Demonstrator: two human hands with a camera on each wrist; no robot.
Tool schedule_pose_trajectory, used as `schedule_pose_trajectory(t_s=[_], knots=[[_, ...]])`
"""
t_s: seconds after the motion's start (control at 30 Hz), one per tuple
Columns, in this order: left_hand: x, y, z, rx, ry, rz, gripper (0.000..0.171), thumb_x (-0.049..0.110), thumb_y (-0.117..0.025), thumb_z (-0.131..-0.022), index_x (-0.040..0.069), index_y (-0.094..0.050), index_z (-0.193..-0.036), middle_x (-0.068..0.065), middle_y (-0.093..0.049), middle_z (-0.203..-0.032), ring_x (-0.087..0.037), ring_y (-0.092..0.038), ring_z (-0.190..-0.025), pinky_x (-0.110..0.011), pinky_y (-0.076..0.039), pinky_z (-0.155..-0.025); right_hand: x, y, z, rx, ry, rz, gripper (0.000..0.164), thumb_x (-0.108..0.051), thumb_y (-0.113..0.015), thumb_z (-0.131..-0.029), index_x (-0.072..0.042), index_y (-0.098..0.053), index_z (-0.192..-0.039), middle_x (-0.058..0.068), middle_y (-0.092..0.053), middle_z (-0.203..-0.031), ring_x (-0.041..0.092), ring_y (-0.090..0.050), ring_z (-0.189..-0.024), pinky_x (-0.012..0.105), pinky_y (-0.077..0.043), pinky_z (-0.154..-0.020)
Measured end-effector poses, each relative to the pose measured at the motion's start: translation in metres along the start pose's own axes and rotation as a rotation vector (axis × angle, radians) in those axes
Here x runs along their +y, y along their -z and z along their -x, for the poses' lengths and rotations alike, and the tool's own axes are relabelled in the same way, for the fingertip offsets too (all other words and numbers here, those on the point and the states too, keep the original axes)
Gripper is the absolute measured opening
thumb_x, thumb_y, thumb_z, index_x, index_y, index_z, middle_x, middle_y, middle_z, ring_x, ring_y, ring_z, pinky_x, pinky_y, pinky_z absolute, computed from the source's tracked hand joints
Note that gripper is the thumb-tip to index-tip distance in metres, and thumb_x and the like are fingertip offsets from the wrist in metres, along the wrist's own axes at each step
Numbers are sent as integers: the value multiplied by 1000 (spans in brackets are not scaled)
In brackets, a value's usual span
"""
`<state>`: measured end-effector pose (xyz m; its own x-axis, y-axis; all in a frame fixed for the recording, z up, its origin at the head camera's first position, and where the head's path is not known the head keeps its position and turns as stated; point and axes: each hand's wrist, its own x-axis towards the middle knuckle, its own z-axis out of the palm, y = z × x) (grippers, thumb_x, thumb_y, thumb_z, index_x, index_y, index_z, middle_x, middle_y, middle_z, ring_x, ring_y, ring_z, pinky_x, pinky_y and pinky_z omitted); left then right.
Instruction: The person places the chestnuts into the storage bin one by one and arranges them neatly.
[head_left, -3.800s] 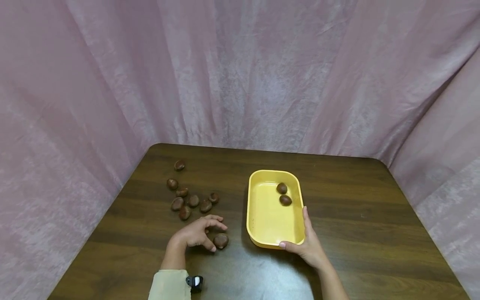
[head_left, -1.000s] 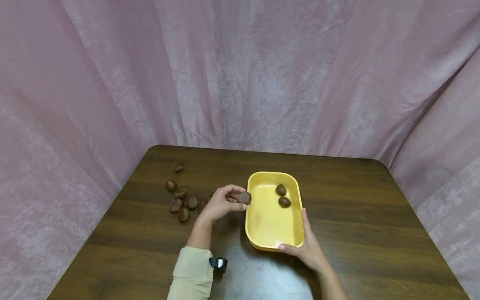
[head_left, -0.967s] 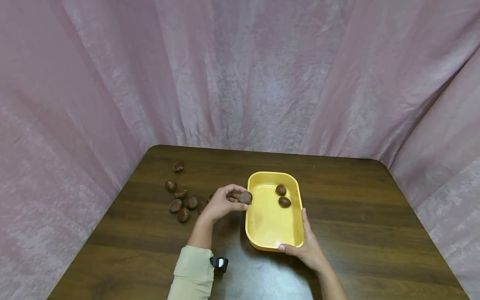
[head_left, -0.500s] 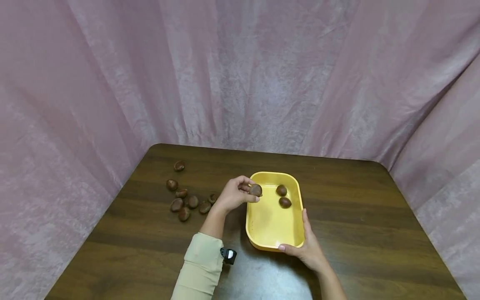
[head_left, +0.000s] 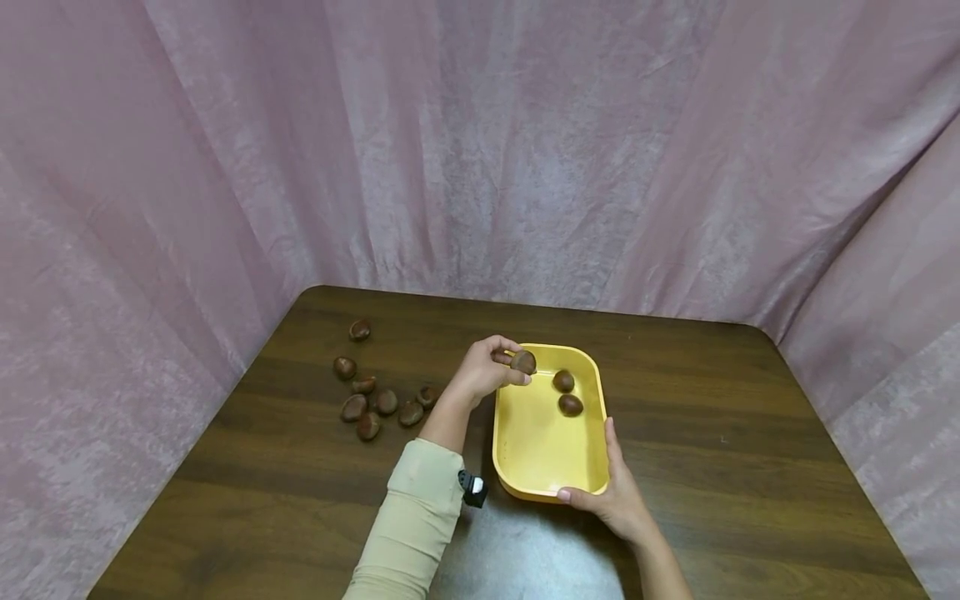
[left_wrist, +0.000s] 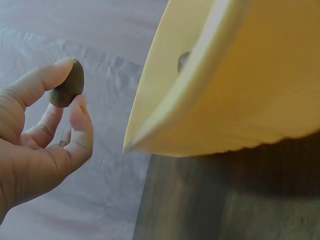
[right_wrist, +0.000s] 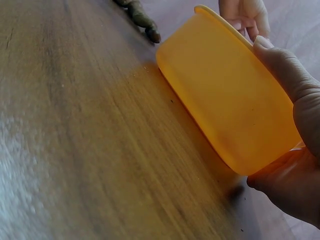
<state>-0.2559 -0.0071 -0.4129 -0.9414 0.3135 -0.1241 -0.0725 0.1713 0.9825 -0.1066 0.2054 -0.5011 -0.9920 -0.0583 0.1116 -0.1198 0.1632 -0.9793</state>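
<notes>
Pinched between the thumb and fingers of my left hand (head_left: 486, 367) is a brown chestnut (head_left: 523, 362), held over the far left part of a yellow rectangular tub (head_left: 551, 495). In the left wrist view the same chestnut (left_wrist: 68, 86) shows on edge between thumb and fingertips, beside the tub's rim (left_wrist: 180, 90). My right hand (head_left: 617, 497) grips the tub's near right corner, thumb on the front rim and fingers along the right side. Two glossy chestnuts (head_left: 571, 405) lie inside the tub, toward its right wall. The right wrist view shows the thumb (right_wrist: 285, 65) at the tub's rim.
Left of the tub, several chestnuts (head_left: 386, 402) lie loosely grouped on the dark wooden table (head_left: 712, 433). One chestnut (head_left: 360, 330) sits apart, farther back. Pink curtains (head_left: 525, 150) hang behind the table and at both sides.
My left hand took the chestnut from the table near the front and carried it right and away, over the tub. The right hand stays on the tub, which has hardly moved.
</notes>
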Motion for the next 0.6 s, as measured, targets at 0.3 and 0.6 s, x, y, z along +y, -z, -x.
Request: schedule_pose_trajectory(t_s=[0.3, 0.6], knots=[[8, -13, -18, 11, 53, 54, 43, -3, -80, -68, 7, -61, -105, -13, -54, -97, -21, -55, -82, -32, -52, -69, 1, 2, -1, 5, -2, -8, 125, -1, -83, -65, -14, 8, -149, 20, -1, -152, 37, -37, -120, 27, -33, -97], [6, -21, -38, 1, 147, 81, 40, -3, -80, -68, 7, -63, -102, -11, -58, -97, -23, -61, -83, -33, -53, -70, 1, 2, 0, 19, -32, 25, 126, -4, -84, -64, -17, 8, -149, 20, -3, -152, 35, -38, -120, 31, -31, -98]])
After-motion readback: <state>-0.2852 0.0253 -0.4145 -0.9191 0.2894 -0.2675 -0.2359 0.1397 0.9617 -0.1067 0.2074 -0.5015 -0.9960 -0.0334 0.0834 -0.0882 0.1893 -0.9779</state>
